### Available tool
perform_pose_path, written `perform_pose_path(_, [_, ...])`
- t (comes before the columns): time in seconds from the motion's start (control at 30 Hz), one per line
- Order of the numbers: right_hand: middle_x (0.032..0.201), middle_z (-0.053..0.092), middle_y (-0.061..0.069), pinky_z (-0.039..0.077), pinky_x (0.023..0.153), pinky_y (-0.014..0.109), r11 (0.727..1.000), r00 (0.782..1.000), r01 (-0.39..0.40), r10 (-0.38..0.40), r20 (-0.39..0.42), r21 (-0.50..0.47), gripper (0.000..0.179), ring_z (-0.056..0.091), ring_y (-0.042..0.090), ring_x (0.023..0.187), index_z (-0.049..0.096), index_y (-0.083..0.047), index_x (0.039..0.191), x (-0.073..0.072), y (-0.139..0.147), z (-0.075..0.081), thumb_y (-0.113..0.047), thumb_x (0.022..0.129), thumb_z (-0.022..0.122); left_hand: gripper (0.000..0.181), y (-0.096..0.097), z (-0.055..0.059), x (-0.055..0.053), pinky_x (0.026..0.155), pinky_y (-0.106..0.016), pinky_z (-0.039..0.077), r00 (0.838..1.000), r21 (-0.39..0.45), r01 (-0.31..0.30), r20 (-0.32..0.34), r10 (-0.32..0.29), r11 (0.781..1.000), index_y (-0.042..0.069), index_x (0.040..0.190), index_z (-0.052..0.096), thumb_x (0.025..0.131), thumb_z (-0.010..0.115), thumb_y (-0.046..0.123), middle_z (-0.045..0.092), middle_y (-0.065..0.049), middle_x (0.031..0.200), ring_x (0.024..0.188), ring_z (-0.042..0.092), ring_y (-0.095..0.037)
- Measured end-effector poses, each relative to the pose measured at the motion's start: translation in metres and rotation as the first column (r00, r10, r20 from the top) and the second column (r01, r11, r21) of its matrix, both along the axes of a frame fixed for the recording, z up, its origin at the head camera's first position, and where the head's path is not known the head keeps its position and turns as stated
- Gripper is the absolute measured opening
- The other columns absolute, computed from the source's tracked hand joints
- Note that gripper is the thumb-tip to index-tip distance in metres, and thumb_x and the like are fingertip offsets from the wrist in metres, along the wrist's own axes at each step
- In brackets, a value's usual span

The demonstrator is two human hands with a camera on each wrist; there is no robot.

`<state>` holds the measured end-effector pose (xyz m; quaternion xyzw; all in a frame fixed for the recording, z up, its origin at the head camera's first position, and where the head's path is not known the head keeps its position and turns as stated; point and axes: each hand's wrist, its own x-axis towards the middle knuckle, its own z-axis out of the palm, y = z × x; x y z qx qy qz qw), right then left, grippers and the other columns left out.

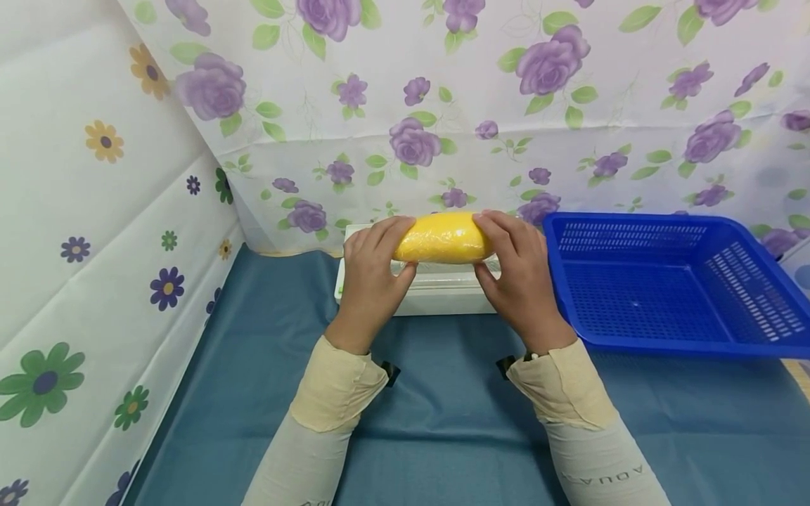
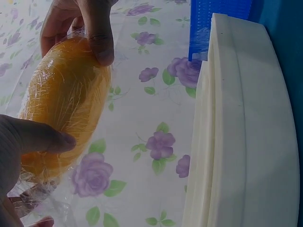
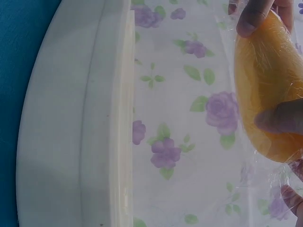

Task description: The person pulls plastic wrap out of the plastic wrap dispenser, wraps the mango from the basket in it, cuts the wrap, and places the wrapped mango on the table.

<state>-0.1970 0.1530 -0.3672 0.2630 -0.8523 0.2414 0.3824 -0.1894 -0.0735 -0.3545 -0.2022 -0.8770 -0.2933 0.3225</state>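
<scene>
Yellow oblong item (image 1: 443,239), quantity one, wrapped in glossy clear film (image 2: 45,191) that crumples loosely at the ends. We enter it near mid-dial in the head view, held raised above a long white box (image 1: 436,303) and apart from it. Hands, one pair: we record the left hand (image 1: 373,277) pinching the item's nine o'clock end and the right hand (image 1: 522,281) pinching its three o'clock end, thumbs on the six o'clock side, fingers over the twelve o'clock side. Blue plastic basket (image 1: 683,348), perforated: three o'clock, beside the right hand. Counter (image 1: 455,436), covered in blue-green cloth: six o'clock. Purple-flowered sheet (image 1: 414,140): twelve o'clock, behind box and basket. Daisy-printed sheet (image 1: 57,302): nine o'clock. Cream cuffs (image 1: 335,383), two, on grey sleeves (image 1: 304,457): we list these toward seven and five o'clock.
</scene>
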Motion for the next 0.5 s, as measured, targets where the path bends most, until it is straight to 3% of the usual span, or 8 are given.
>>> perform_pose_path(0.5, [0.143, 0.053, 0.014, 0.038, 0.107, 0.056, 0.999, 0.999, -0.014, 0.013, -0.034, -0.032, 0.070, 0.051, 0.037, 0.124, 0.053, -0.012, 0.141, 0.0063, -0.0007, 0.0069, 0.007, 0.079, 0.080, 0.056, -0.0018, 0.0048, 0.0053, 0.112, -0.052, 0.035, 0.999, 0.000, 0.009, -0.042, -0.009, 1.000, 0.014, 0.136, 0.060, 0.084, 0.079, 0.006, 0.062, -0.005, 0.136, 0.121, 0.057, -0.026])
